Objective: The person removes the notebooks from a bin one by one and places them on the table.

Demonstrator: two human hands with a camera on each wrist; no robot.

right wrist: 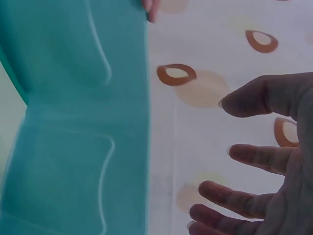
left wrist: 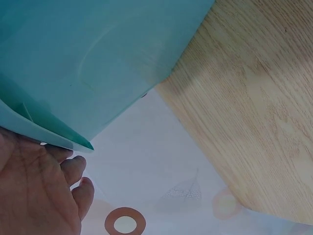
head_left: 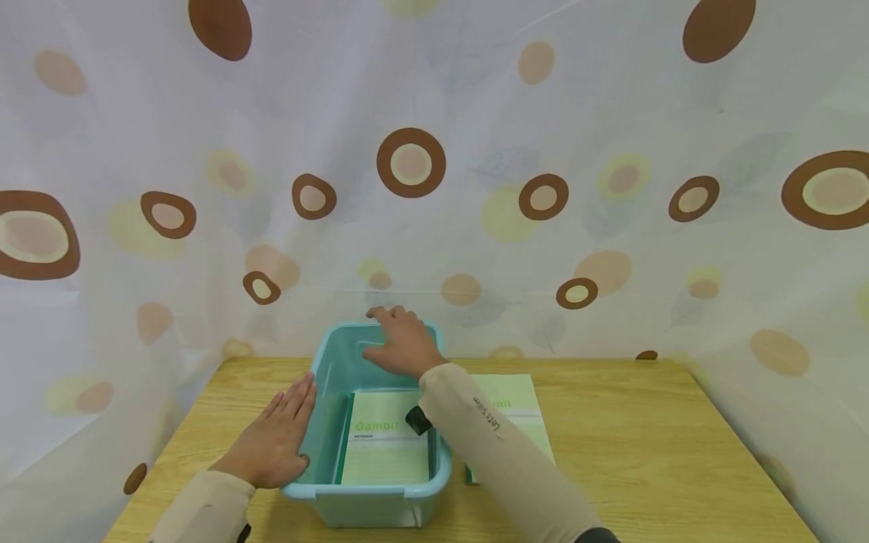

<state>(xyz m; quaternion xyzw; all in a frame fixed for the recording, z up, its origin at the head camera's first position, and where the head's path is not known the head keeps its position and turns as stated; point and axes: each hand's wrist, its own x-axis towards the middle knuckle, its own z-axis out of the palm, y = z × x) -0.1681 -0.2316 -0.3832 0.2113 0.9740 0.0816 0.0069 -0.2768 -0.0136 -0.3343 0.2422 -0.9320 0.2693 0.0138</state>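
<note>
A light blue plastic bin stands on the table, its near end toward me. Inside it lies a pale green notebook marked "Gambit", with a dark green spine. My left hand rests against the bin's left rim, fingers extended; in the left wrist view its fingers are at the rim, loosely bent. Above the bin's far end is my right hand, spread and holding nothing. The right wrist view has that hand apart from the bin wall, thumb and fingers separated.
Another pale green notebook lies on the table right of the bin, partly hidden by my right sleeve. The wooden table extends to the right. A patterned curtain hangs behind it and along both sides.
</note>
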